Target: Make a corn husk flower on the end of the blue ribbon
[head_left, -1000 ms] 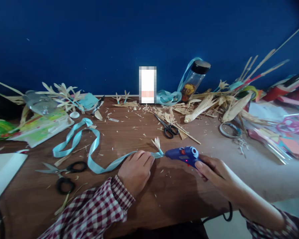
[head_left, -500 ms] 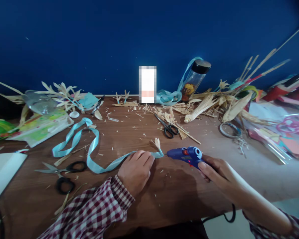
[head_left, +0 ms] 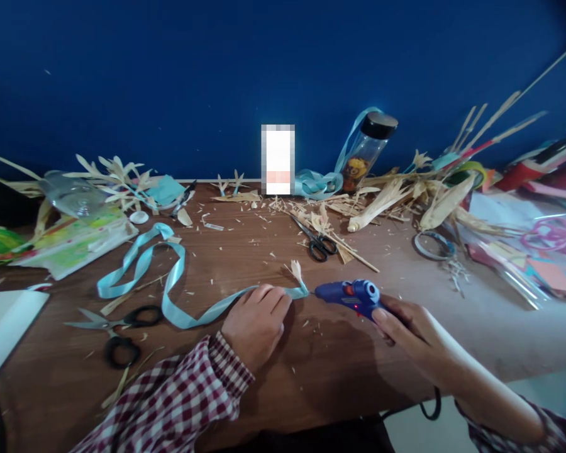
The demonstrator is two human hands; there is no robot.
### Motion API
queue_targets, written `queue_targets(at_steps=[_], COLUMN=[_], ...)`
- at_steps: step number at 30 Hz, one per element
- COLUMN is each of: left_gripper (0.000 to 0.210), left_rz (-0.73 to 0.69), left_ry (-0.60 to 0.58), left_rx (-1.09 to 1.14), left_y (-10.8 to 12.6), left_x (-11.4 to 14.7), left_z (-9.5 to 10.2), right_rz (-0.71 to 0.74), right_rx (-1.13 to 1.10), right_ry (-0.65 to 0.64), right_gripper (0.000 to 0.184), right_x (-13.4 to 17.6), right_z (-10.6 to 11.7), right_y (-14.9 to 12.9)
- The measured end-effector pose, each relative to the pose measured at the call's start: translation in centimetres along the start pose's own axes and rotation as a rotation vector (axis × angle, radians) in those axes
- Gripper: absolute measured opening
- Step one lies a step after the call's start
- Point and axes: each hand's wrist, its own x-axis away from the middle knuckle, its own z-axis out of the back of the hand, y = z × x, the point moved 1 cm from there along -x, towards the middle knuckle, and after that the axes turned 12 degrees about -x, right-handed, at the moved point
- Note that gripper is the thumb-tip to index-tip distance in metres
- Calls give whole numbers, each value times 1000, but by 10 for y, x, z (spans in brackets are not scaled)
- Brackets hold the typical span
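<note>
My right hand [head_left: 405,324] is wrapped round a blue hot glue gun [head_left: 342,294] with a small red light lit on its side. The nozzle points left and lies at, or very close to, the end of a light blue ribbon [head_left: 179,308]. A small pale dried-husk flower [head_left: 295,270] stands up from that ribbon end. My left hand [head_left: 255,321] rests on the table with curled fingers on the ribbon, which comes out on both sides of it; the fingertips are hidden. From there the ribbon loops away to the left.
Open scissors [head_left: 117,327] lie left of my left sleeve, and another pair [head_left: 318,242] lies ahead. Husk scraps litter the brown table [head_left: 245,251]. Toward the blue wall stand a black-lidded jar [head_left: 365,154] and a pixelated white rectangle [head_left: 278,157]. Tape [head_left: 434,245] lies at right.
The whole view has shifted very slightly. Both hands, the glue gun and the ribbon keep nearly the same places.
</note>
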Motion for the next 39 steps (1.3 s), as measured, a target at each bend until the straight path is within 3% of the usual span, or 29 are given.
queue_targets(at_steps=[32,39], left_gripper=[26,46], left_rz=[-24,52], left_ry=[-24,58], left_rx=[-53,-103], left_y=[1,5], left_x=[-2,-4], left_z=[2,-6], right_rz=[-4,-8], right_rx=[-34,-28], right_ry=[-26,-24], right_gripper=[28,30], right_x=[-8,-7], right_z=[-9,-8], right_y=[2,2])
